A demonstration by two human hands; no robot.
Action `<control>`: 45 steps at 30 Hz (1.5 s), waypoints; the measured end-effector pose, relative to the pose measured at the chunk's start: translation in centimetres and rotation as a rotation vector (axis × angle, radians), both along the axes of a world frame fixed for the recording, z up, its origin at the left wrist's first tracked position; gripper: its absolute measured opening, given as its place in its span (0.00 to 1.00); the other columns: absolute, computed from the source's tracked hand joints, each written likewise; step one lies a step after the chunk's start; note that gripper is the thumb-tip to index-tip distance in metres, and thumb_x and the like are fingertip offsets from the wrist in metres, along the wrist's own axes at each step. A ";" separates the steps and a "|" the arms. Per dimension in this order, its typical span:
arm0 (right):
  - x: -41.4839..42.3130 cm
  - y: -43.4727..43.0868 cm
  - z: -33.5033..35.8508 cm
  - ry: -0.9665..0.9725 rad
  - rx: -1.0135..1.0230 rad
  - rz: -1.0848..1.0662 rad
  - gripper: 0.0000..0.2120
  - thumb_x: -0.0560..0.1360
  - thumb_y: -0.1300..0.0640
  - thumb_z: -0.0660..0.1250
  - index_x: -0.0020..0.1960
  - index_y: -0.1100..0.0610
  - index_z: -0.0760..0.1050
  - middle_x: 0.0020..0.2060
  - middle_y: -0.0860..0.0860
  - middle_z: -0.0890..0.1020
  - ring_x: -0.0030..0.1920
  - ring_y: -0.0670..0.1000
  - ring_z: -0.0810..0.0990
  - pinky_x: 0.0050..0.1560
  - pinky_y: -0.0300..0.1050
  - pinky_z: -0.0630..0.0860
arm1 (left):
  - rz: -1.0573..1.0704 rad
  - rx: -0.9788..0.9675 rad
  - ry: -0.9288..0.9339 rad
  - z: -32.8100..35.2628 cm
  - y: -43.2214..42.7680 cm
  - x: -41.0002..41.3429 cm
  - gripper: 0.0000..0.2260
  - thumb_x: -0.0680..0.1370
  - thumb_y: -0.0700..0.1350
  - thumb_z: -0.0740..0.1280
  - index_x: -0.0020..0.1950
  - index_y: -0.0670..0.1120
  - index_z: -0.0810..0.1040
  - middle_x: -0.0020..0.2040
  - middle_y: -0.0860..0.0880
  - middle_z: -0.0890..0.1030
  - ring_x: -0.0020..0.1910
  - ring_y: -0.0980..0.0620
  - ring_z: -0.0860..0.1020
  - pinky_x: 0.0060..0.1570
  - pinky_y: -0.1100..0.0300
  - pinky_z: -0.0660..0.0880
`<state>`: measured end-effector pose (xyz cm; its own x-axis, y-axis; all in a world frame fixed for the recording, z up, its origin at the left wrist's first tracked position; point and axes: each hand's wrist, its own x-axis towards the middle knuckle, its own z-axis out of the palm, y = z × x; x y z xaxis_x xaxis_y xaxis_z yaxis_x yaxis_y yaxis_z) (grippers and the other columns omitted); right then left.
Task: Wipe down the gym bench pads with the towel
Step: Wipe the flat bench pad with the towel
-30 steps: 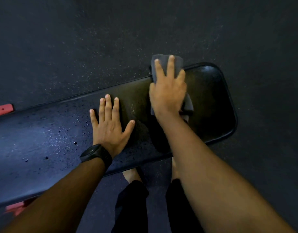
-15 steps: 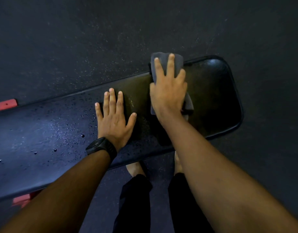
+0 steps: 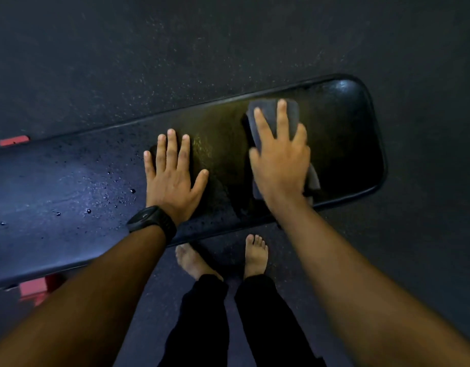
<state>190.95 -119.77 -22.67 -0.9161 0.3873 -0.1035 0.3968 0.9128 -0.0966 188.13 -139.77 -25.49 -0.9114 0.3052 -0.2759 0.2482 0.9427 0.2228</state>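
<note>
Now the right hand (image 3: 280,165) lies flat on the folded grey towel (image 3: 275,116), palm down and fingers spread, pinning the cloth to the bench pad (image 3: 345,144) rather than pinching it. That grip is apart, pressed on top of the towel, and it makes sense: a flat palm spreads pressure over the whole fold, so more cloth meets the vinyl. The towel sits toward the right end of the pad, its far edge close to the pad's far edge, its near corner peeking out beside the wrist.

The left hand (image 3: 173,176) rests open around the middle of the pad, fingers pointing to the far edge, holding nothing. It looks like a brace, carrying the lean of the body. A black watch (image 3: 151,221) sits on that wrist.

Look left: water droplets (image 3: 110,193) bead across the left stretch of the pad, while the right end reads darker and smoother. My read is that the right end is getting its wipe and the beaded stretch remains. Bare feet (image 3: 255,254) stand on the dark floor (image 3: 175,49) at the pad's near edge, close in for reach. Red frame parts (image 3: 32,288) show at the left.
</note>
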 end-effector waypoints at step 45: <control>7.8 -8.8 -0.8 0.021 -0.014 0.406 0.38 0.72 0.45 0.70 0.79 0.43 0.59 0.79 0.54 0.60 0.62 0.63 0.73 0.46 0.56 0.76 | 0.066 -0.012 -0.016 0.2 -9.5 0.5 0.31 0.84 0.58 0.50 0.82 0.45 0.47 0.82 0.46 0.43 0.80 0.48 0.40 0.77 0.41 0.40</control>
